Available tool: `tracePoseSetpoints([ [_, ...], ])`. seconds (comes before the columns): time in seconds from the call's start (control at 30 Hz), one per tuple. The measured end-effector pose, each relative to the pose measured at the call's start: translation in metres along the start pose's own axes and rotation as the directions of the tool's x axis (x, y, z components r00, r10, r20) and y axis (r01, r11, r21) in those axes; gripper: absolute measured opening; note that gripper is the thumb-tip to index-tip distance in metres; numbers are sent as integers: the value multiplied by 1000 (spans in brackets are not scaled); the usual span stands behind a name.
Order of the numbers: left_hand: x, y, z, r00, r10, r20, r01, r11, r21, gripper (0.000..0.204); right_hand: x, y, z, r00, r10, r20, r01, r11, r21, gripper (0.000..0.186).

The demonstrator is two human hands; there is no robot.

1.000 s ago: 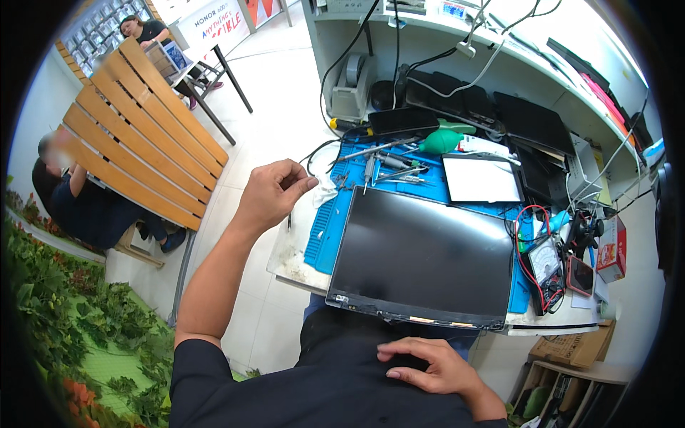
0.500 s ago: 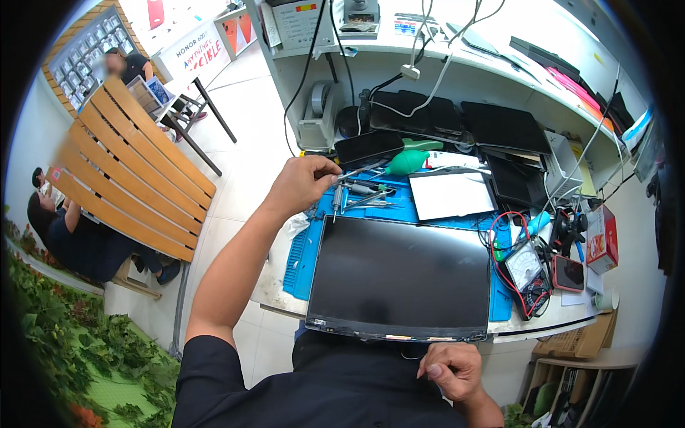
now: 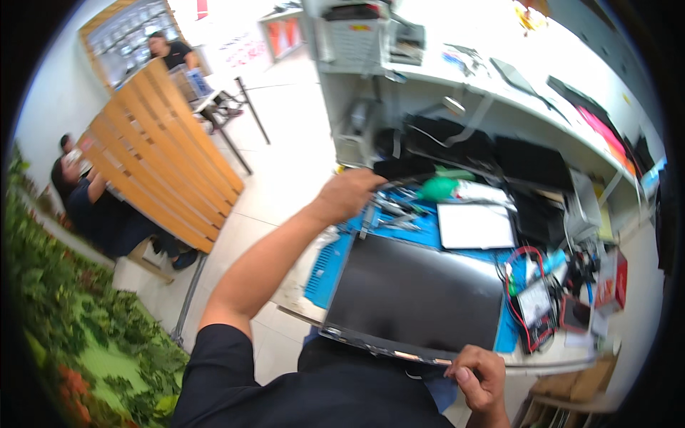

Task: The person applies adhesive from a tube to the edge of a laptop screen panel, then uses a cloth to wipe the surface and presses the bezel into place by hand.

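Note:
A black laptop screen panel [image 3: 417, 296] lies on the blue repair mat [image 3: 322, 274], its lower edge with a thin exposed strip overhanging the table toward my lap. My left hand [image 3: 348, 195] is over the mat's far left corner, fingers pinched beside a cluster of small hand tools [image 3: 401, 212]. A thin dark line runs rightward from its fingertips, too blurred to name. By the panel's near right corner is my right hand [image 3: 479, 376], fingers curled and thumb against them. Whatever it may hold is hidden.
A green air blower [image 3: 437, 189] and a white flat rectangular panel [image 3: 477, 226] lie behind the screen. To the right are a meter with red leads [image 3: 535, 303], a phone [image 3: 575, 314] and a red box [image 3: 611, 282]. A wooden slatted bench back [image 3: 164, 153] and two seated people are at left.
The view has shifted, with the scene sliding right and blurring. My left hand stays pinched near the tools. My right hand has come up to the screen panel's near right corner.

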State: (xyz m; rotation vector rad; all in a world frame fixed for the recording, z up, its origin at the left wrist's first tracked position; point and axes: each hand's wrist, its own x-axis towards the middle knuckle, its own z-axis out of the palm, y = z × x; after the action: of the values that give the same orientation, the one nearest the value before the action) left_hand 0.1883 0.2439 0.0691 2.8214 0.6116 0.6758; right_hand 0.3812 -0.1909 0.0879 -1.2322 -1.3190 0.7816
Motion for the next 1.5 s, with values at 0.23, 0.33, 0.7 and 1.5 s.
tracePoseSetpoints([
  [0.23, -2, 24, -27, 963, -26, -268, -53, 958, -283, 14, 37, -32, 23, 988, -27, 154, 48, 990, -133, 8],
  [0.33, -19, 28, -42, 933, -210, -292, 59, 890, -451, 12, 46, -37, 32, 975, -38, 218, 78, 980, -180, 6],
  [0.7, -130, 28, -64, 727, -686, -8, 137, 157, -978, 44, 67, -38, 18, 963, -176, 203, 253, 851, -460, 26],
  [1.5, -219, 59, -29, 712, -689, -137, 147, 337, -930, 25, 184, 7, 91, 830, -63, 555, 448, 667, -595, 11],
])
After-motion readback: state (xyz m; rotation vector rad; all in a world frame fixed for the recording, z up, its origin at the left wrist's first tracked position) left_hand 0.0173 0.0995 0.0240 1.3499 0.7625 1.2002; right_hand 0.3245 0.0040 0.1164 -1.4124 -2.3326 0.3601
